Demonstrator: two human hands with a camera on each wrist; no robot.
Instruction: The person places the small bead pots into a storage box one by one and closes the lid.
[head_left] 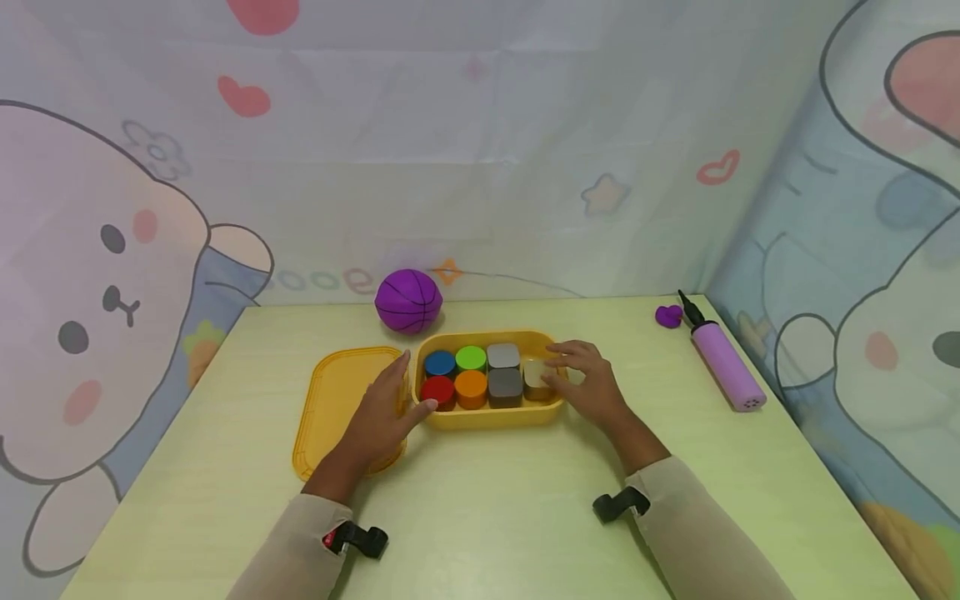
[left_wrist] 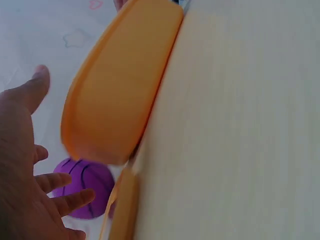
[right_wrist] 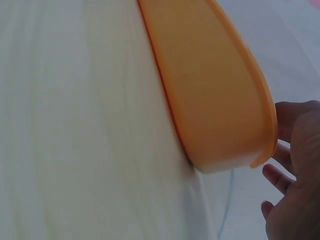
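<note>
A yellow box (head_left: 487, 419) holds several small pieces: round ones in blue (head_left: 440, 363), green (head_left: 471, 358), red (head_left: 438, 392) and orange (head_left: 472, 387), and squarish grey ones (head_left: 505, 387). A tan piece (head_left: 537, 380) sits at its right end. My left hand (head_left: 381, 417) is spread beside the box's left end, above the yellow lid (head_left: 341, 392); in the left wrist view its fingers hold nothing. Over the right end reaches my right hand (head_left: 592, 385), fingers loosely bent near the tan piece. The right wrist view hides its thumb tip behind the rim, so contact there is unclear.
A purple ball (head_left: 408, 301) with black lines stands behind the box by the back wall. At the table's far right lie a lilac hand pump (head_left: 726, 363) with a black nozzle and a small purple object (head_left: 668, 316). Printed cloth walls rise at the back and sides.
</note>
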